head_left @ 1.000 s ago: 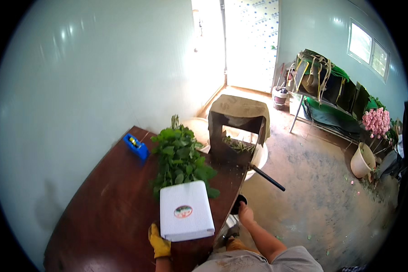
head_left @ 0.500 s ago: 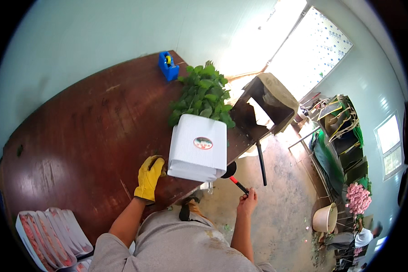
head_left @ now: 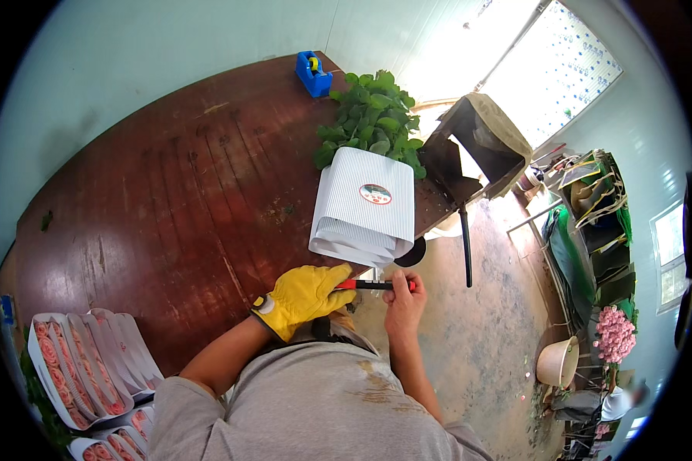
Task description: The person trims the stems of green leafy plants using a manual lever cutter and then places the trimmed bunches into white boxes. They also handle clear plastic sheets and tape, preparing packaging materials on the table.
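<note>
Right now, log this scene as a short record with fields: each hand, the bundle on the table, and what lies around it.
left hand: yellow-gloved left hand grips one end of a thin red tool
right hand: bare right hand holds the tool's other end
bundle: white corrugated sleeve around a leafy green bunch, at the edge of the dark wooden table
far end: blue tape dispenser
lower left: wrapped pink flower bundles

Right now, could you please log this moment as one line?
left hand: gloved, on red tool | right hand: bare, grips red tool | white wrapped bouquet: lying on table edge
</note>
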Demonstrator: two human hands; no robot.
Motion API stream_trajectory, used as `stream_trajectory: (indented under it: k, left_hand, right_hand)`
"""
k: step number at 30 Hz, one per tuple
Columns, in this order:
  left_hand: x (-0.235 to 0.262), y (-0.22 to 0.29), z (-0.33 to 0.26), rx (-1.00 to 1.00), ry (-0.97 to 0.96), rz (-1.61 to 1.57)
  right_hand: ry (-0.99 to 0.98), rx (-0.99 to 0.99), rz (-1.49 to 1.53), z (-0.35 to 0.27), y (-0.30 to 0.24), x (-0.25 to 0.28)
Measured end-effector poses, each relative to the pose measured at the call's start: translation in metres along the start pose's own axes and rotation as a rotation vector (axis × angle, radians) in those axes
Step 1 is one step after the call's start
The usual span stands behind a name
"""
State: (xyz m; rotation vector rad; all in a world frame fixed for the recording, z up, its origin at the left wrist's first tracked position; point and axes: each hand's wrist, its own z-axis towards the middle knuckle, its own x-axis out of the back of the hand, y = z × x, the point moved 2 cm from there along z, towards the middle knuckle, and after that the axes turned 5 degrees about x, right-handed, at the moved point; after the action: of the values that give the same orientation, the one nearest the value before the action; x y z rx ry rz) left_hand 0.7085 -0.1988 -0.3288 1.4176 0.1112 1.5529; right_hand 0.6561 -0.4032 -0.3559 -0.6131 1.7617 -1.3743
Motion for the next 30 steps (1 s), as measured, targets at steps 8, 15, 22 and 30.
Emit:
stream_trajectory:
  k: [8,15,22,30]
  left_hand:
    - [-0.003,-0.008,-0.012,0.076,-0.162,-0.071]
    - [-0.01,-0.012,-0.008,0.142,-0.526,-0.536]
    - [-0.019,-0.046,-0.023,0.094,-0.289,-0.528]
    - [-0.043,-0.092,-0.035,-0.103,-0.033,-0.027]
  right_hand:
    - [-0.145,-0.077,0.031,-0.01,-0.002,-0.015]
    - [-0.414,-0.073,-0.349,0.008,-0.014,-0.001]
    - [0.088,0.184,-0.009,0.044,-0.072,0.027]
    - [-0.155,0.188,-0.411,0.016,0.027,-0.008]
